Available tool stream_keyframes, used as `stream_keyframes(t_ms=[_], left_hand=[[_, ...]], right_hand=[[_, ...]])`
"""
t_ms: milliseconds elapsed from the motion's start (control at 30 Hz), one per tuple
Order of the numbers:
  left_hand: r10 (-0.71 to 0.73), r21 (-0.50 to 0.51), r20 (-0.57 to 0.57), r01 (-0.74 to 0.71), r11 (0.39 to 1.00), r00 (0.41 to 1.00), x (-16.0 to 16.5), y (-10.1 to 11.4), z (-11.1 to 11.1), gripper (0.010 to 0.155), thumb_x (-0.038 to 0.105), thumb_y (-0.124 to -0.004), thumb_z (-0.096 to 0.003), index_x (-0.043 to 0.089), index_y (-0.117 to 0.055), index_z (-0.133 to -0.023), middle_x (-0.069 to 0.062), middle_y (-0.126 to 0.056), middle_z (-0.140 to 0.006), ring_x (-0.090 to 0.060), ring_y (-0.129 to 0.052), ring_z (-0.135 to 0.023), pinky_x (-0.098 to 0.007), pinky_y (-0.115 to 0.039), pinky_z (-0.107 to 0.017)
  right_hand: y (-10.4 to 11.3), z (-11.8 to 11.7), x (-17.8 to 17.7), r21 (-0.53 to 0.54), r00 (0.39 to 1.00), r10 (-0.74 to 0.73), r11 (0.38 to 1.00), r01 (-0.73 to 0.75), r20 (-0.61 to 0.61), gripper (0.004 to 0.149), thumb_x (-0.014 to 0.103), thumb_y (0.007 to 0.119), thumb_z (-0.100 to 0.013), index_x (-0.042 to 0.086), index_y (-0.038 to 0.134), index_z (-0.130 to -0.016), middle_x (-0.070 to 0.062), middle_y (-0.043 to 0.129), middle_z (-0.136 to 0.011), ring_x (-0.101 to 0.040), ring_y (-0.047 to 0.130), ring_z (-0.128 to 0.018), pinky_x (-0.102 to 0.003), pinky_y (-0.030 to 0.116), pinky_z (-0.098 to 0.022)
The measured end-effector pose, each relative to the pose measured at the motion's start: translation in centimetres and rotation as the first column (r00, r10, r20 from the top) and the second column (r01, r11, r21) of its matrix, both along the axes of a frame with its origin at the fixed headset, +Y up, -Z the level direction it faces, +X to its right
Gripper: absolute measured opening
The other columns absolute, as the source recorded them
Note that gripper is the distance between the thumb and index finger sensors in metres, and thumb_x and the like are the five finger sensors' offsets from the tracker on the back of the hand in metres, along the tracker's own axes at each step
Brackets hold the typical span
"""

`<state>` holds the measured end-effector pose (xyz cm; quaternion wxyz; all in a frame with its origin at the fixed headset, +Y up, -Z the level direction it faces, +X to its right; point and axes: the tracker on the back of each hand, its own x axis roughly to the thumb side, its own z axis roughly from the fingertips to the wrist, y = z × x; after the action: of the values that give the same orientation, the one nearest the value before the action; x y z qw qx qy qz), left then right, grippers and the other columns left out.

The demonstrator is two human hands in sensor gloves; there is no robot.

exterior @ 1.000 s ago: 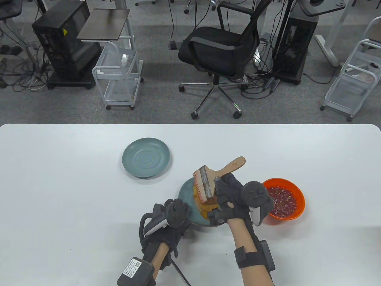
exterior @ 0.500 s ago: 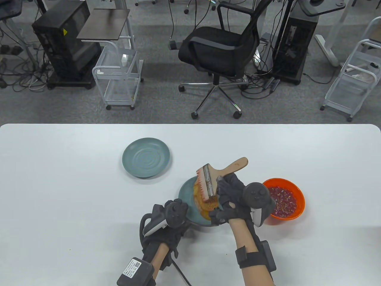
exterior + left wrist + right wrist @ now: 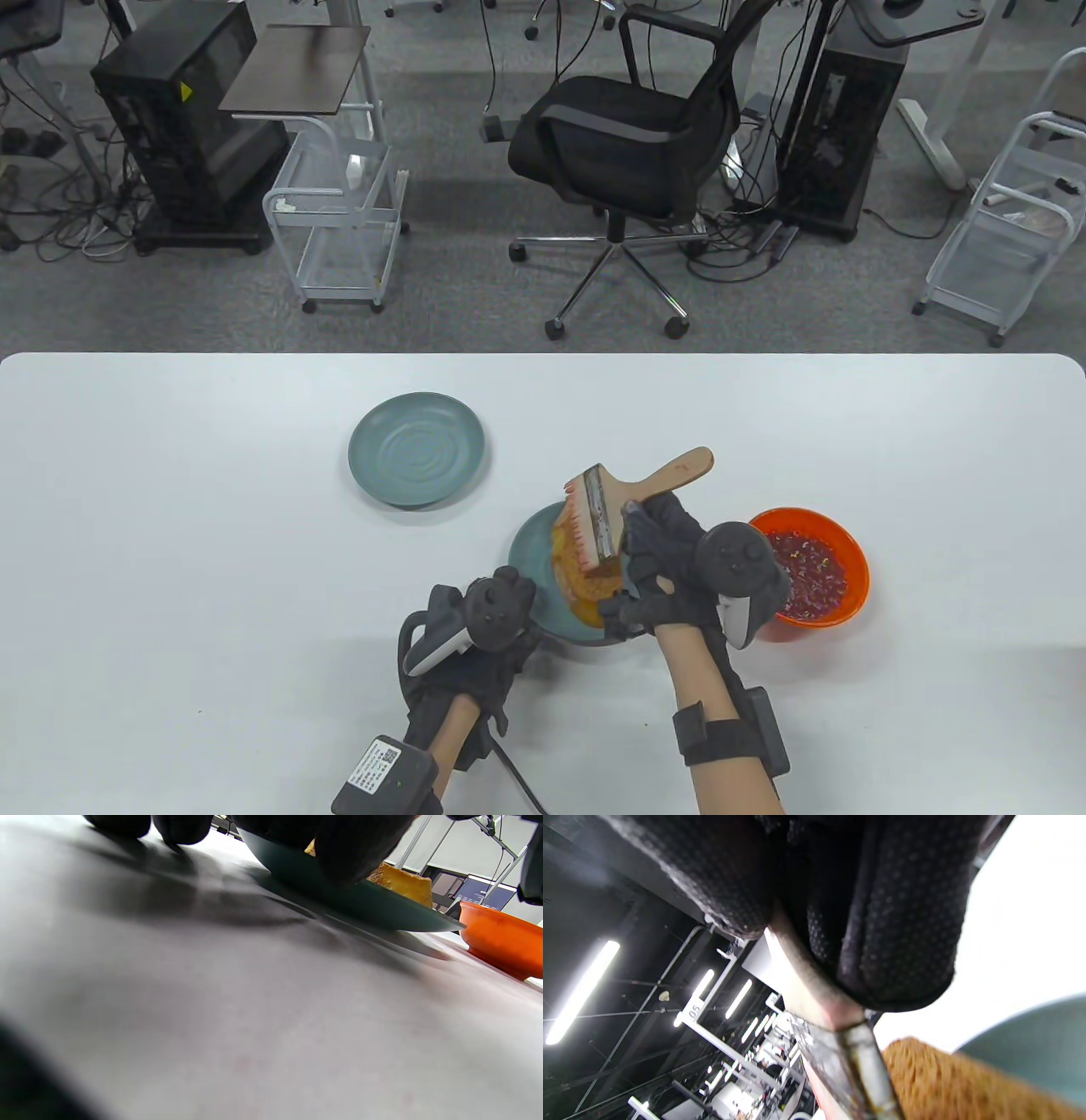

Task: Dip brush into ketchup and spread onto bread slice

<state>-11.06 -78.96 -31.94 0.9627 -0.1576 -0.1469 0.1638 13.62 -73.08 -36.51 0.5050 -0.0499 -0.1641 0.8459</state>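
Table view: the right hand (image 3: 670, 560) grips the wide wooden-handled pastry brush (image 3: 624, 501) by its handle, red-stained bristles angled down onto the orange-brown bread slice (image 3: 585, 581). That slice lies on the near grey-green round plate (image 3: 530, 552) on the white desk (image 3: 170, 552). The left hand (image 3: 475, 628) rests at the plate's near-left rim; left wrist view shows its fingers (image 3: 352, 849) touching the rim, though whether they pinch it cannot be told. Just right of the plate stands the orange plastic bowl of red ketchup (image 3: 810, 569). A second grey-green plate (image 3: 416, 448) sits well apart, further back on the left.
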Motion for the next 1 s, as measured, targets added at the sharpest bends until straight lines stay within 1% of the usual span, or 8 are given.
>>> stream_keyframes(t_ms=[133,300,367,467,567,667,833,1000], left_hand=[[0.009,-0.007,0.001,-0.009,1.000,1.000,-0.1,0.0,0.0,0.059,0.041,-0.068,-0.0640,0.019,-0.048,-0.115,-0.009,-0.033,-0.119,-0.051,-0.046,-0.106,-0.064,-0.049,-0.068],[0.004,-0.024,0.002,-0.004,1.000,1.000,-0.1,0.0,-0.1,0.059,0.042,-0.067,-0.0641,0.020,-0.047,-0.115,-0.009,-0.032,-0.119,-0.049,-0.046,-0.107,-0.064,-0.049,-0.068],[-0.002,-0.028,0.003,0.003,1.000,1.000,-0.1,0.1,-0.1,0.059,0.042,-0.067,-0.0642,0.019,-0.047,-0.116,-0.009,-0.032,-0.119,-0.049,-0.046,-0.107,-0.064,-0.049,-0.068],[-0.004,-0.018,0.000,0.004,1.000,1.000,-0.1,0.0,-0.1,0.059,0.042,-0.067,-0.0642,0.019,-0.048,-0.115,-0.009,-0.032,-0.119,-0.049,-0.047,-0.106,-0.064,-0.050,-0.068],[-0.008,-0.012,-0.001,0.008,1.000,1.000,-0.1,0.0,0.0,0.059,0.042,-0.066,-0.0641,0.019,-0.048,-0.115,-0.010,-0.032,-0.119,-0.049,-0.047,-0.106,-0.064,-0.050,-0.068],[-0.005,-0.017,-0.004,0.005,1.000,1.000,-0.1,0.0,0.0,0.059,0.042,-0.066,-0.0642,0.019,-0.048,-0.115,-0.009,-0.032,-0.119,-0.048,-0.048,-0.107,-0.063,-0.050,-0.068],[-0.004,-0.028,-0.004,0.004,1.000,1.000,-0.1,0.0,0.0,0.059,0.042,-0.066,-0.0643,0.020,-0.047,-0.116,-0.009,-0.031,-0.120,-0.048,-0.046,-0.107,-0.063,-0.049,-0.068],[-0.014,-0.030,-0.007,0.014,0.999,1.000,0.0,0.0,0.0,0.060,0.043,-0.065,-0.0644,0.019,-0.046,-0.116,-0.009,-0.030,-0.120,-0.048,-0.046,-0.107,-0.064,-0.049,-0.068]], right_hand=[[-0.4,-0.1,0.3,-0.014,0.998,0.040,0.999,-0.040,0.043,0.046,0.023,0.090,-0.047,-0.001,0.082,-0.086,-0.029,0.093,-0.068,-0.038,0.111,-0.046,-0.036,0.103,-0.026],[1.2,0.6,1.7,0.109,0.958,0.239,0.960,-0.258,0.161,0.046,0.024,0.090,-0.047,-0.001,0.082,-0.085,-0.028,0.094,-0.068,-0.036,0.112,-0.045,-0.034,0.104,-0.026],[1.5,0.6,1.5,0.119,0.968,0.212,0.966,-0.227,0.132,0.046,0.024,0.090,-0.047,0.000,0.082,-0.086,-0.028,0.093,-0.068,-0.036,0.112,-0.046,-0.034,0.104,-0.026],[0.9,0.1,0.5,0.091,0.998,0.067,0.994,-0.067,0.003,0.046,0.024,0.090,-0.048,0.000,0.082,-0.086,-0.028,0.093,-0.069,-0.036,0.111,-0.046,-0.034,0.104,-0.027],[-0.2,-0.3,-0.7,0.015,0.996,-0.013,1.000,0.014,-0.085,0.046,0.022,0.090,-0.048,-0.002,0.082,-0.086,-0.030,0.092,-0.069,-0.038,0.111,-0.046,-0.036,0.103,-0.027],[-0.4,-0.3,-0.5,0.009,0.997,0.068,0.998,-0.068,-0.036,0.046,0.022,0.091,-0.047,-0.003,0.082,-0.085,-0.030,0.093,-0.067,-0.038,0.111,-0.045,-0.036,0.103,-0.026],[0.9,0.5,1.4,0.122,0.956,0.267,0.952,-0.281,0.118,0.046,0.023,0.090,-0.047,-0.003,0.082,-0.085,-0.029,0.094,-0.066,-0.036,0.112,-0.044,-0.034,0.104,-0.025],[0.8,0.4,0.9,0.106,0.989,0.136,0.984,-0.142,0.057,0.046,0.023,0.090,-0.048,-0.001,0.082,-0.086,-0.029,0.093,-0.068,-0.037,0.111,-0.046,-0.035,0.104,-0.027]])
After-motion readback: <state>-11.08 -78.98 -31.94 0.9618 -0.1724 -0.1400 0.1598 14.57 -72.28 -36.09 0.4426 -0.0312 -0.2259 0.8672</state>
